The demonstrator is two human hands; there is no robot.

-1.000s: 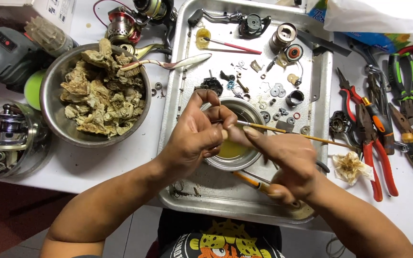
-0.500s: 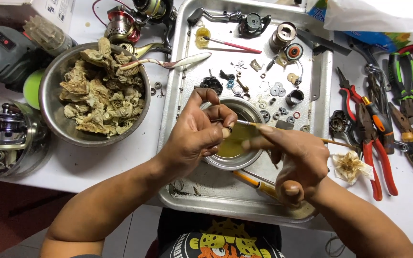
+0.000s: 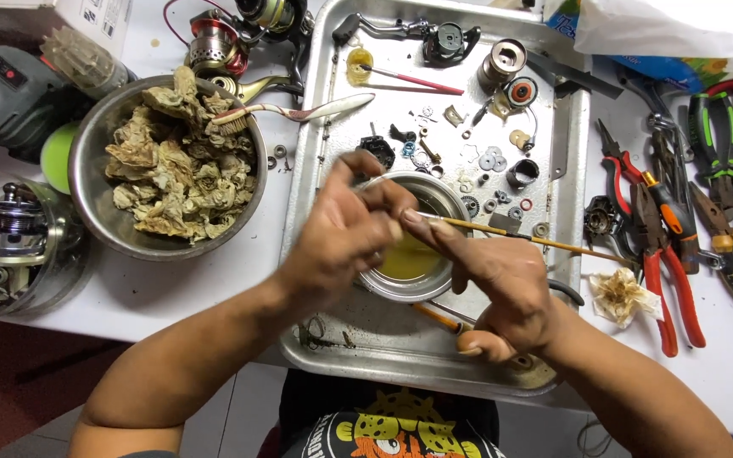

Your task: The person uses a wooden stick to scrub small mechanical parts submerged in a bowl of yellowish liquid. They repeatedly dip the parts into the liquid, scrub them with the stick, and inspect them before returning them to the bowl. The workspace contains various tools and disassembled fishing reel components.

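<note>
My left hand (image 3: 341,233) pinches a small part, mostly hidden by the fingers, over a small metal bowl (image 3: 444,188) of yellowish liquid (image 3: 409,263). My right hand (image 3: 502,288) grips a thin wooden-handled brush (image 3: 553,243). Its tip meets the left fingertips and its handle points right. Both hands hover above a metal tray (image 3: 366,335) strewn with several small reel parts, washers and gears (image 3: 494,161).
A large steel bowl (image 3: 86,212) of stained crumpled wipes sits left of the tray, a toothbrush (image 3: 299,110) resting on its rim. Fishing reels lie at far left (image 3: 6,229) and top (image 3: 214,42). Pliers and screwdrivers (image 3: 663,280) and a soiled tissue (image 3: 621,297) lie right.
My right hand has shifted slightly, dipping and coming back with the brush against the part. My left hand stays over the small bowl.
</note>
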